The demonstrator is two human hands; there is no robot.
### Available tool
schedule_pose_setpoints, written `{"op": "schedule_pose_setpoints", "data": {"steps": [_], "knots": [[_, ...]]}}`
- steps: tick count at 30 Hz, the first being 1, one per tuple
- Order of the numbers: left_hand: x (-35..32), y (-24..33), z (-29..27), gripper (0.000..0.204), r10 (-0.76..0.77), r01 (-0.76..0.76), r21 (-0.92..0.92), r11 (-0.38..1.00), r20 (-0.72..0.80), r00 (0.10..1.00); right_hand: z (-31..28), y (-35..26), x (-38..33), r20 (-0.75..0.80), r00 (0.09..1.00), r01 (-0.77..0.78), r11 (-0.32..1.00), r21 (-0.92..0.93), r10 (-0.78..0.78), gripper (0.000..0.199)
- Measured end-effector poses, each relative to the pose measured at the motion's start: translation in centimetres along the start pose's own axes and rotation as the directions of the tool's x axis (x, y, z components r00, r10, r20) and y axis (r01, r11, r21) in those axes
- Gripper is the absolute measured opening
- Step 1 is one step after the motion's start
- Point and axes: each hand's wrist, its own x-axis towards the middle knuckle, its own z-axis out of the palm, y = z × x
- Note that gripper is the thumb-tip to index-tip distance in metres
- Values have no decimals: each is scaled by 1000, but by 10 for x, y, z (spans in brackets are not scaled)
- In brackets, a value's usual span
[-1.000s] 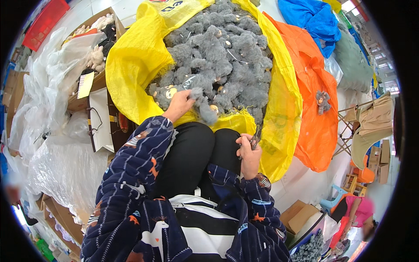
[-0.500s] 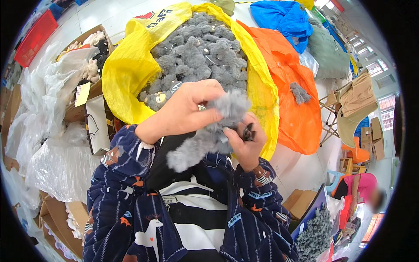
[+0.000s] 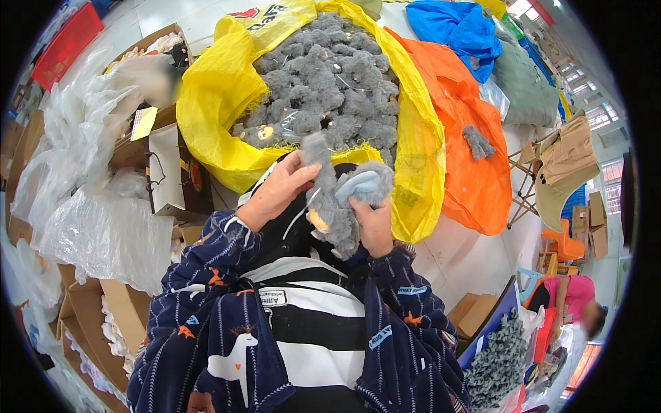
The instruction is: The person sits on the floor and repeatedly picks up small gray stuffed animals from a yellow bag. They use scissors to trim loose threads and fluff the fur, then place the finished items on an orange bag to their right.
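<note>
Two hands [image 3: 277,193] clamped on one grey plush toy [image 3: 337,230], one yellow sack [image 3: 421,148], one orange sack [image 3: 475,196]

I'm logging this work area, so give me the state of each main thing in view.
Held gray plush toy: gripped by left hand and right hand
Yellow sack: open, filled with gray plush toys
Orange sack: spread out, single gray toy on top
Blue sack: crumpled
Tan folding chair: unfolded
Lower-left cardboard box: open
</note>
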Motion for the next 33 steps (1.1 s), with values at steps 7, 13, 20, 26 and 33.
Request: {"op": "schedule_pose_setpoints", "data": {"steps": [7, 13, 20, 26, 33], "knots": [[-7, -11, -10, 27, -139, 109, 126, 986, 262, 955, -13, 0, 9, 133, 911, -411, 879, 243, 390, 9], [-3, -28, -16, 19, 33, -37, 472, 881, 18, 999, -12, -3, -4, 89, 862, -472, 726, 501, 499, 7], [-2, -29, -9, 34, 207, -180, 564, 806, 15, 978, 2, 8, 8, -77, 997, -10, 998, -55, 6, 26], [-3, -29, -19, 23, 282, -253, 670, 698, 67, 957, 2, 19, 14, -57, 998, -7, 1000, 8, 8, 24], [-32, 1, -10, 47, 24, -80, 854, 514, 79, 997, -3, 21, 16, -101, 990, -81, 988, 131, 95, 26]]}}
